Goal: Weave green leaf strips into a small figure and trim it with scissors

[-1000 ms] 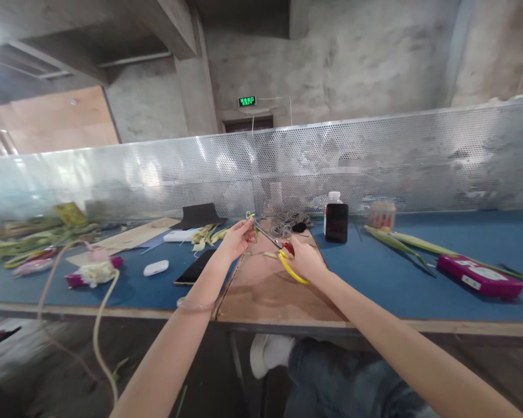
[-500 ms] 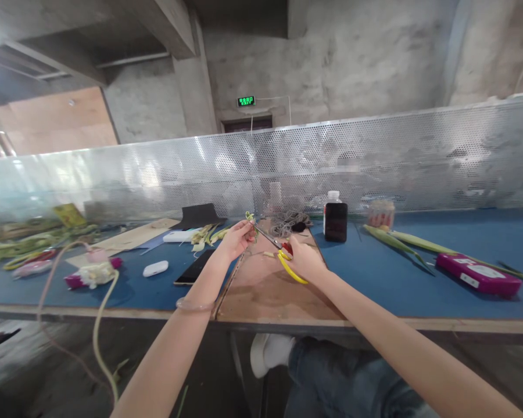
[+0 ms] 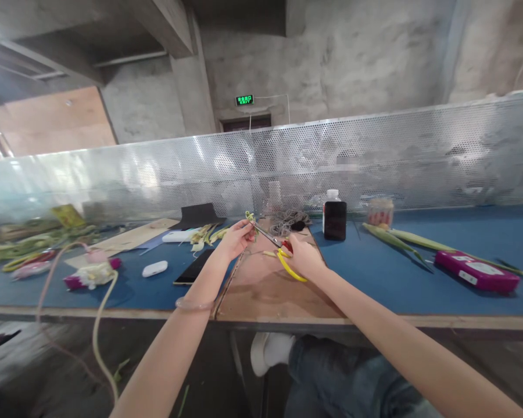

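Observation:
My left hand [image 3: 239, 238] pinches a small piece of pale green, curled plant strip [image 3: 250, 216] above the wooden board [image 3: 261, 296]. In my right hand [image 3: 303, 253] is a pair of scissors [image 3: 286, 266] with yellow and red handles. The blades point up and left and reach the green piece at my left fingertips. Whether the blades are apart is too small to tell. Behind the hands lies a tangle of grey cord [image 3: 290, 222] with a black thing on it.
A dark tablet-like slab [image 3: 194, 268] and a white case [image 3: 155, 268] lie left. A phone [image 3: 335, 220] leans on a white-capped bottle [image 3: 332, 194]. To the right are a jar [image 3: 380, 212], long green leaves [image 3: 394, 244] and a magenta box [image 3: 477, 271]. A perforated metal screen [image 3: 178, 174] runs behind.
The hands and scissors hold nearly the same pose at the green piece. The whole view has shifted very slightly.

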A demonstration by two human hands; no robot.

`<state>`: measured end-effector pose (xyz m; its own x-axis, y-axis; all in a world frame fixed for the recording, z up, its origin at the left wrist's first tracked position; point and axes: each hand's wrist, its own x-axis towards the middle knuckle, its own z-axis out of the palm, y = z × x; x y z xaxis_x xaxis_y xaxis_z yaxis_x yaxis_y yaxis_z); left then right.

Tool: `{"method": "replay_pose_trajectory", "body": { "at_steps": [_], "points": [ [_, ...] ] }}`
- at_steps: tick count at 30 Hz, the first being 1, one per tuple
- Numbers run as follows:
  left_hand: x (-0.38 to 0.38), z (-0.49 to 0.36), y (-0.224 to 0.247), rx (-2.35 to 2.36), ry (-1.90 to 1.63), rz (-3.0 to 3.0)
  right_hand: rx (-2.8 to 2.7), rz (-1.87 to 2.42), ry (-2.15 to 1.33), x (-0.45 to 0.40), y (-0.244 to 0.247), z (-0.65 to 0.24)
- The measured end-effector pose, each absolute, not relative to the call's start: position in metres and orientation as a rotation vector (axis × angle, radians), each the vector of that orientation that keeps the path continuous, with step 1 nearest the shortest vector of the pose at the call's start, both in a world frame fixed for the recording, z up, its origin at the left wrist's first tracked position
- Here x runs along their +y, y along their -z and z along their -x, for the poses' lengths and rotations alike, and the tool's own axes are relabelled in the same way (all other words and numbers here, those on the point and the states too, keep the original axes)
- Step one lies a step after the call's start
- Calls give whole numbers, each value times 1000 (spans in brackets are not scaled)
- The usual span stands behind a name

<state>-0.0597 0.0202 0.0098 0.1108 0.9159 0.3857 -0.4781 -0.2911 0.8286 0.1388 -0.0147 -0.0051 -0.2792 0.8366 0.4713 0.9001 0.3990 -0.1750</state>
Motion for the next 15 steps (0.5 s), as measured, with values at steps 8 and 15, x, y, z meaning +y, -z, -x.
{"method": "replay_pose_trajectory", "body": {
  "at_steps": [8,15],
  "points": [
    [22,60,-10,530,-1512,-1157,-2078,1398,55,-13,6,-139],
    [20,59,-13,548,-1540,-1118,-1849,1241,-185,-6,7,-145]
  ]
}}
